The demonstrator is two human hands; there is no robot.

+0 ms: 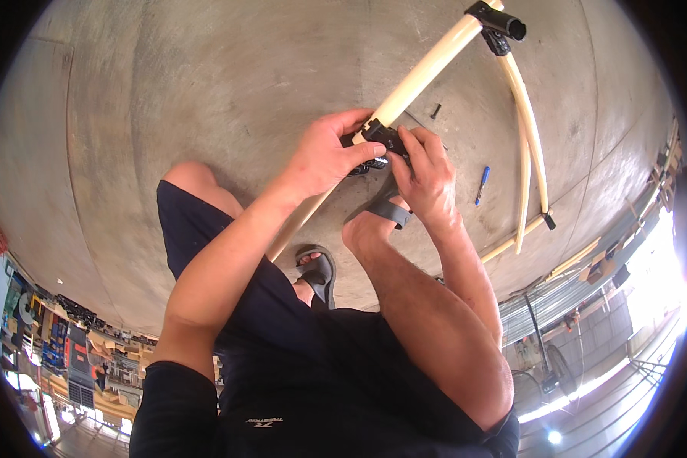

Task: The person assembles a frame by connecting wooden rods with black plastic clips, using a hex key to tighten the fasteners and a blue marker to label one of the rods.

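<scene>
A pale yellow tube [427,69] runs diagonally up and to the right in front of me, part of a frame of such tubes. Around it sits a black pipe joint [388,139], between my hands. My left hand [324,156] grips the joint and tube from the left, thumb across the near side. From the right, my right hand [429,169] pinches the joint between thumb and fingers. The fingers partly cover the joint, so its fastening cannot be made out. Another black joint [500,24] is fitted at the tube's far end.
On the concrete floor [229,84] lie a dark bolt [436,111] and a blue marker [482,185]. A curved pale tube [528,114] extends down the right side to a black end fitting [549,220]. My sandalled feet are close below the joint.
</scene>
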